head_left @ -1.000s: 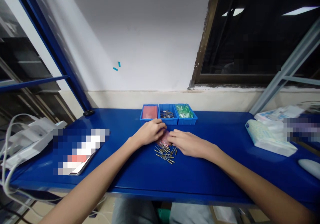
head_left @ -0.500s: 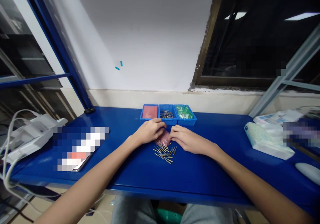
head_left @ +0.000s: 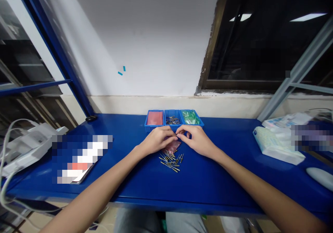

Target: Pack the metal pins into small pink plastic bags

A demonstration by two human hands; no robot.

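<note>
A small pink plastic bag (head_left: 173,147) lies on the blue table between my hands. My left hand (head_left: 157,140) is closed on its upper left part, the fingers covering that edge. With thumb and forefinger together, my right hand (head_left: 197,139) pinches at the bag's top right corner; the exact contact is small and partly hidden. Just below the bag a loose pile of blind rivets (head_left: 170,163) is spread out, thin metal pins with brass-coloured ends. Some of them reach up against the bag's lower edge.
Behind my hands stand three joined blue bins: one with pink bags (head_left: 155,118), one with rivets (head_left: 172,120), one with green-printed packets (head_left: 190,117). A phone-like device (head_left: 82,173) lies left, near a power strip (head_left: 39,149). Tissue pack (head_left: 277,146) and white mouse (head_left: 321,178) are right.
My right hand has moved up and inward to the bag's top edge, its fingers now meeting near my left fingertips. The left hand stays on the bag. The view has shifted slightly.
</note>
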